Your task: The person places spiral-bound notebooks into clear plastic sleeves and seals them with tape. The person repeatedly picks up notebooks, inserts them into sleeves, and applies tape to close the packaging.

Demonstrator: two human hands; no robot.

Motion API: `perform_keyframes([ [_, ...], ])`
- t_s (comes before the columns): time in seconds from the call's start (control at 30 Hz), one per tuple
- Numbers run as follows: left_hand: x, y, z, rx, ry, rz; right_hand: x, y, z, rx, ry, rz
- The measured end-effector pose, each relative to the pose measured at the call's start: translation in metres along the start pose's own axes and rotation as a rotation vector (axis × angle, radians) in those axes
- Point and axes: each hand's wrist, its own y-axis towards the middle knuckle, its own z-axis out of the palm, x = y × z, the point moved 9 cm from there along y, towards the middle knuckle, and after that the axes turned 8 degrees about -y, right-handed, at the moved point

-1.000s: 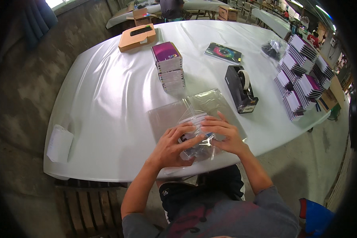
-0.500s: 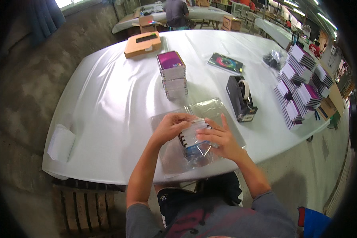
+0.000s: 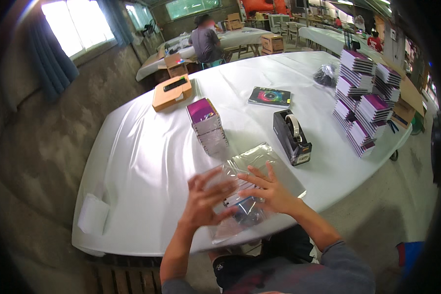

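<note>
In front of me a small spiral-bound notebook [image 3: 236, 198] with a white and blue face lies under clear plastic film. Beneath it are flat clear plastic sheets or bags [image 3: 262, 155], their number unclear. My right hand [image 3: 274, 192] has its fingers spread over the notebook's right side, seemingly touching the film. Slightly blurred, my left hand [image 3: 204, 200] is at the notebook's left side with fingers apart and nothing in them. Both hands partly hide the notebook. Just beyond stands a stack of purple-topped spiral notebooks [image 3: 208, 128].
A black tape dispenser [image 3: 290, 139] stands right of the plastic. Farther back are a dark, colourful book [image 3: 270, 97] and a cardboard box [image 3: 171, 94]. Tall notebook stacks [image 3: 360, 105] fill the table's right side. White paper [image 3: 93, 214] lies far left. Another person [image 3: 204, 43] sits beyond.
My left hand has let go of the film near the notebook's top edge and moved left and nearer, fingers spreading. My right hand stays over the notebook. The view has tilted up.
</note>
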Motion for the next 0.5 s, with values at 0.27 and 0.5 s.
perform_keyframes([
  [0.27,0.018,-0.045,0.038,0.287,-0.027,-0.221,-0.020,-0.001,-0.031,0.069,0.201,0.117],
  [0.5,0.014,-0.038,0.041,0.263,-0.055,-0.241,-0.250,-0.124,-0.064,-0.077,-0.065,1.126],
])
